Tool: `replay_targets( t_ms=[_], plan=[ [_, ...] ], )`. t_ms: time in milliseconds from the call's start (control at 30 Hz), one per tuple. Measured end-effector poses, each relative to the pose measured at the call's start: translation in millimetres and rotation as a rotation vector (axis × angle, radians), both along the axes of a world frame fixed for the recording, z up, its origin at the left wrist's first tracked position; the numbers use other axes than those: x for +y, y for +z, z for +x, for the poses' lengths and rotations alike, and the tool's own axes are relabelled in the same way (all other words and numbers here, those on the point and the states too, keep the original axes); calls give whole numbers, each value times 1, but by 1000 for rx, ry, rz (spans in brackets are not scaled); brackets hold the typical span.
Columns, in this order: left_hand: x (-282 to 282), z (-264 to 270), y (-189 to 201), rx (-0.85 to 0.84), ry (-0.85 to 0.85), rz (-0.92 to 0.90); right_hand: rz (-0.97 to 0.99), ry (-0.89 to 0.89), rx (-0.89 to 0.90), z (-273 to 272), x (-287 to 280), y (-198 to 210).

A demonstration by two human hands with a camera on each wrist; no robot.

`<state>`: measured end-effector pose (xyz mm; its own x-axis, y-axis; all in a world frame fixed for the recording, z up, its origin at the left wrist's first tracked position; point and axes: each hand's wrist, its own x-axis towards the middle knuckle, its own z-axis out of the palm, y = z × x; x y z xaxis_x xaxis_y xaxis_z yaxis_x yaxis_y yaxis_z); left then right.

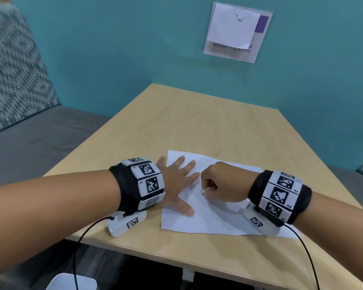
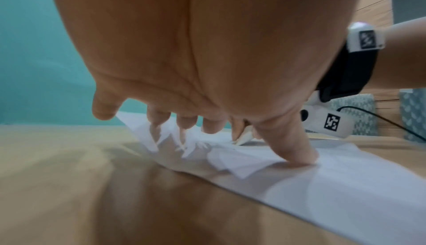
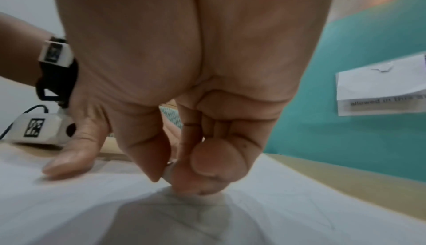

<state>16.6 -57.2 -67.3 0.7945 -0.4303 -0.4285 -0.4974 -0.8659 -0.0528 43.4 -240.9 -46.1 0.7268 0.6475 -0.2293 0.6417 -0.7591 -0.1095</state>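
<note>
Low in the centre of the head view, the sheet of paper (image 1: 208,220) lies flat on the table (image 1: 197,122). The left hand (image 1: 176,183) presses it down with its fingers spread straight. Just to the right, the right hand (image 1: 222,185) pinches what looks like a small white eraser (image 1: 203,191) against the sheet. Rubbing hard away from the pressing fingers could buckle or tear the paper. At the upper right, a notice (image 1: 237,30) hangs on the wall.

White paper (image 1: 208,218) — tan wooden table (image 1: 176,122) — teal wall (image 1: 113,49).

Office booth: cushioned bench (image 1: 29,141), wall notice (image 1: 237,32)
</note>
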Motion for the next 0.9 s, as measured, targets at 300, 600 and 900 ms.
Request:
replay_targets(
  t_ms=[300,600,900],
  plan=[
    [21,-12,-8,81,-47,-37,33,48,34,-14,4,0],
    [18,-11,-11,89,-30,-34,73,101,120,-32,11,1],
    [17,-10,-12,86,-30,-27,73,79,108,-26,13,2]
  ],
)
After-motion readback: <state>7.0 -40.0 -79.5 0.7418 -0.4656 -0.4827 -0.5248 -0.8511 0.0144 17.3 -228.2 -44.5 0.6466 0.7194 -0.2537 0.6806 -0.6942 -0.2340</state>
